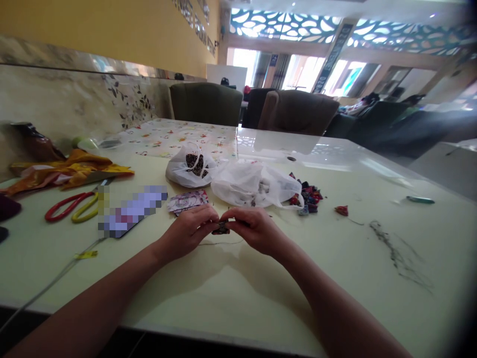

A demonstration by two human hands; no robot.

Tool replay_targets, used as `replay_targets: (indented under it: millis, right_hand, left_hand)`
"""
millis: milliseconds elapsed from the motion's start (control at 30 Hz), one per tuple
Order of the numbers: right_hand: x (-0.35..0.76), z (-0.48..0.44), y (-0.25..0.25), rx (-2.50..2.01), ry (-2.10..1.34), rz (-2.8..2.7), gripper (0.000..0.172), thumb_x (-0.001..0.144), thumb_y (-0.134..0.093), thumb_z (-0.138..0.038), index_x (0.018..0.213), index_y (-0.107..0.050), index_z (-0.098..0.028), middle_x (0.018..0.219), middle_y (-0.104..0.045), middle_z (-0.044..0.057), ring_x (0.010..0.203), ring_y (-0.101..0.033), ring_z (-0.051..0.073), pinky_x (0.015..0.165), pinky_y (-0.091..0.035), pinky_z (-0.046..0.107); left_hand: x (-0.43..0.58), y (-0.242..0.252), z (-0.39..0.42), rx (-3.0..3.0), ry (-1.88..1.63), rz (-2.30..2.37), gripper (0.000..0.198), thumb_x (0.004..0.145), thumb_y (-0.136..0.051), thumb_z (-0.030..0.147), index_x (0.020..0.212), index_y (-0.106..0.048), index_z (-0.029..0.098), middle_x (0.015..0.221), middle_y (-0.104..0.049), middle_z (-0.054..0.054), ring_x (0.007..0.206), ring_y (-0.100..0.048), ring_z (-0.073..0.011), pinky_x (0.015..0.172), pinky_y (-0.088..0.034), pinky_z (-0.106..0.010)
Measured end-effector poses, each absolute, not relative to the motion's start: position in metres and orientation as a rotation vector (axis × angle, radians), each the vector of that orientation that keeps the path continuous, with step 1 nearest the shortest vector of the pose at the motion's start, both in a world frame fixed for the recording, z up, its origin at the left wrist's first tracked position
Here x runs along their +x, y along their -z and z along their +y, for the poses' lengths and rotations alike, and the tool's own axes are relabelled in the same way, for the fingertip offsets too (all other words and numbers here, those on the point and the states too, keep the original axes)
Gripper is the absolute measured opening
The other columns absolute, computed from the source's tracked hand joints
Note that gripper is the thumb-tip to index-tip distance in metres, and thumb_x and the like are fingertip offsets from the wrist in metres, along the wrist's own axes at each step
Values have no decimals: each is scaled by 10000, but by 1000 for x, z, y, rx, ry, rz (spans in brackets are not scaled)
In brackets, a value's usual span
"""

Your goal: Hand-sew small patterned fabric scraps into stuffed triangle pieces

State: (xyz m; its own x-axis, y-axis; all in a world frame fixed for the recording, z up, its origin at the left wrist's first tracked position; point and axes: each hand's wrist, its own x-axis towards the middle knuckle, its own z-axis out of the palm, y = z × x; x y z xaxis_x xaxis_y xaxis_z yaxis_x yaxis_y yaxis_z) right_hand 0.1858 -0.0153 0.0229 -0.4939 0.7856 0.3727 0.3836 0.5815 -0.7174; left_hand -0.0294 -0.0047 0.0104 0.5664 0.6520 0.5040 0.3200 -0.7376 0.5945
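Note:
My left hand (190, 229) and my right hand (255, 228) meet over the pale table (231, 293), fingers pinched together on a small dark patterned fabric piece (221, 228) held between them. A thin thread (219, 243) lies on the table just under my hands. Behind them sit a patterned fabric scrap (187, 201), a large white plastic bag (255, 185) and a smaller white bag (190, 168) holding dark pieces.
Red and yellow-handled scissors (74, 206) and orange cloth (70, 169) lie at the left. A pile of small coloured fabric pieces (307, 196), one red piece (341, 210), a green object (420, 200) and loose threads (395, 248) lie at the right. Armchairs (298, 112) stand beyond the table.

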Motion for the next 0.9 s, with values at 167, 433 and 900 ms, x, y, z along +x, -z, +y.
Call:
replay_targets:
  millis: [167, 433, 900]
  right_hand:
    - [186, -15, -24, -961, -702, -2061, 148, 893, -576, -233, 951, -700, -177, 687, -643, -10, 542, -444, 78, 536, -367, 202]
    - [185, -15, -20, -972, -786, -2141, 154, 904, -559, -235, 918, -697, -169, 749, -680, 15, 633, -531, 102, 607, -390, 212]
    - [190, -15, -30, -1012, -517, -2492, 161, 940, -494, -248, 815, -570, -180, 733, -642, 23, 619, -498, 102, 583, -266, 230]
  left_hand:
    - [-30, -11, -4, 2340, -1029, 790, 147, 957, -496, 242, 869, -599, 184, 812, -604, -30, 736, -558, -139, 696, -456, -263]
    - [-28, -11, -5, 2366, -1117, 755, 138, 960, -492, 193, 848, -573, 182, 793, -591, -24, 737, -558, -133, 696, -452, -249]
    - [-36, -15, -5, 2911, -928, 742, 135, 964, -502, 191, 877, -606, 184, 848, -620, -26, 758, -571, -129, 703, -442, -236]
